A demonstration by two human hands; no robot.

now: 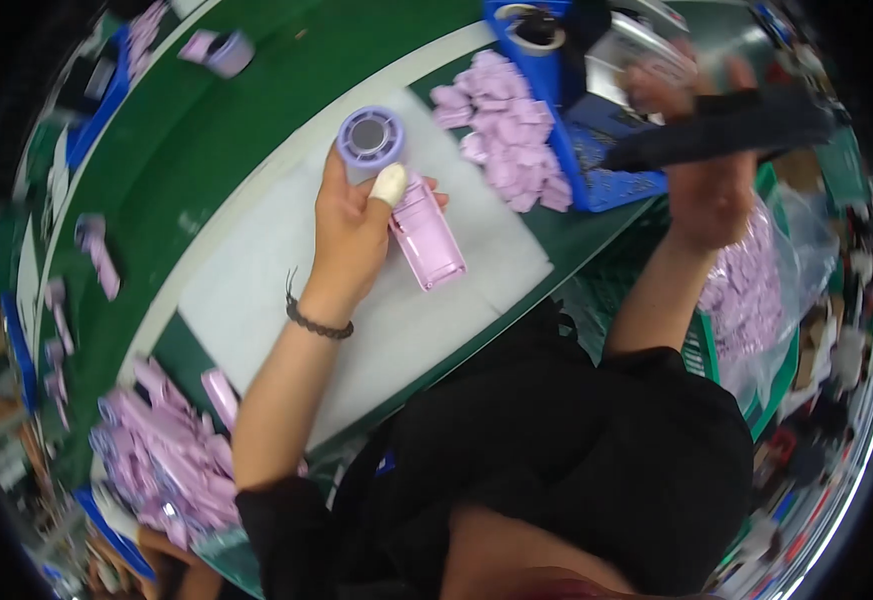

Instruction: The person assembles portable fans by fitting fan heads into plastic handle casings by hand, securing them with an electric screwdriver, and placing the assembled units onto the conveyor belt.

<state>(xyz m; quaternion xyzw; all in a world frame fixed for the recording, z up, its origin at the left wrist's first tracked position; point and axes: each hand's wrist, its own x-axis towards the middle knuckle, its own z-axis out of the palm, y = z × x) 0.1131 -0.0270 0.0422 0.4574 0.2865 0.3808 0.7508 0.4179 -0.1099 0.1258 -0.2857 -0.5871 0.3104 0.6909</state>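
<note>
My left hand [352, 225] is closed around a pink handheld fan [429, 235] with a round lilac head, above a white mat. A pale cover sits on the thumb, and the pink handle is turned up, showing a long recess. At the upper right my right hand [712, 205] is raised and smeared by motion. A long dark object [722, 130] crosses in front of its fingers, and whether they grip it cannot be made out. Left of that hand, small pink plastic parts [512, 130] lie heaped beside a blue tray [582, 185].
Several pink fan bodies [162, 440] are piled at the lower left. More fan pieces [97, 255] lie on the green belt [257, 110]. The blue tray holds small dark screws and a roll of tape [535, 30]. A green crate [697, 350] with bagged pink parts stands at the right. Another person's gloved hand [117, 515] shows at lower left.
</note>
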